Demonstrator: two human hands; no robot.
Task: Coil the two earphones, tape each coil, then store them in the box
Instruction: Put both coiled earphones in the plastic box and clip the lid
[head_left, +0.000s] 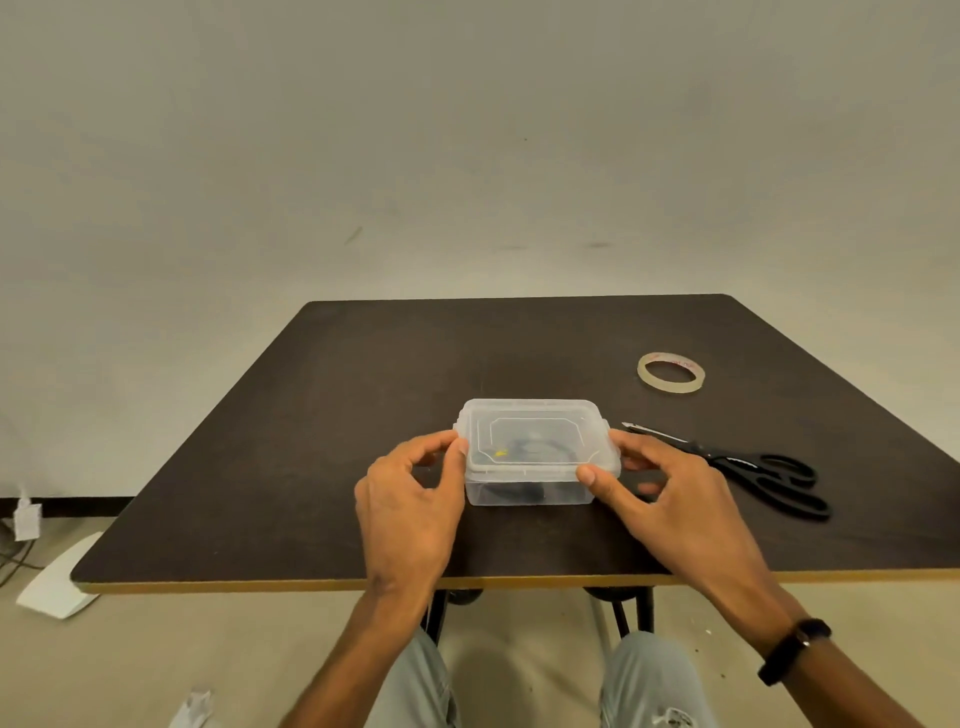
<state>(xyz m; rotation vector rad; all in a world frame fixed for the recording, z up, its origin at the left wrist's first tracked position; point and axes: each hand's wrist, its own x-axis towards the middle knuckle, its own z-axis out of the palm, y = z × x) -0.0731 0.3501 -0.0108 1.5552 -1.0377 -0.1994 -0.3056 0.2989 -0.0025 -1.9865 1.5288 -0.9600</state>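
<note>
Left hand (410, 499) pinching box (535, 452) left end, right hand (670, 488) gripping right end, thumb on front corner. Box between hands, long axis left-right, lid (535, 431) on, dark earphones (524, 449) coiled inside. Table (363, 395) beneath; scissors (748, 467), tape roll (671, 372) right.

Bare workroom: plain wall (467, 130), dark table (363, 415) on metal legs, concrete floor (234, 649).
</note>
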